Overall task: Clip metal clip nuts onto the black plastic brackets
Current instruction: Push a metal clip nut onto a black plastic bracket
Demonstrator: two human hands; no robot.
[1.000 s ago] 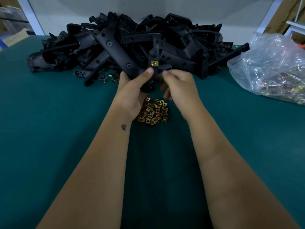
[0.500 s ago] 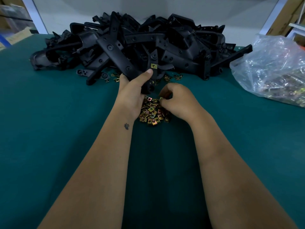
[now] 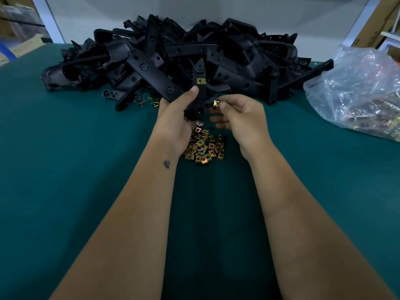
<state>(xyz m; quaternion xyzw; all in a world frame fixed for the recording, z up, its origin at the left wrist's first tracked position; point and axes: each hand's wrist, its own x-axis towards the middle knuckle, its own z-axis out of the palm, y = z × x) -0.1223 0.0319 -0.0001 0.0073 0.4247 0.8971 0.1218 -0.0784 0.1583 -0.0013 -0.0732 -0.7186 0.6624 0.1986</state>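
My left hand (image 3: 175,118) grips a black plastic bracket (image 3: 199,92) upright above the green table, thumb against its side. One brass-coloured clip nut (image 3: 200,80) sits clipped on the bracket's upper part. My right hand (image 3: 240,118) pinches a single clip nut (image 3: 216,103) between thumb and forefinger, just right of the bracket's lower end and apart from it. Below both hands lies a small heap of loose clip nuts (image 3: 204,146) on the table.
A large pile of black brackets (image 3: 233,61) fills the back of the green table (image 3: 75,169). A few stray clip nuts (image 3: 152,100) lie at its front edge. A clear plastic bag of clip nuts (image 3: 363,92) rests at the right.
My right hand dropped to the heap of loose clip nuts, picked one up, and has risen with it beside the bracket. My left hand keeps holding the bracket.
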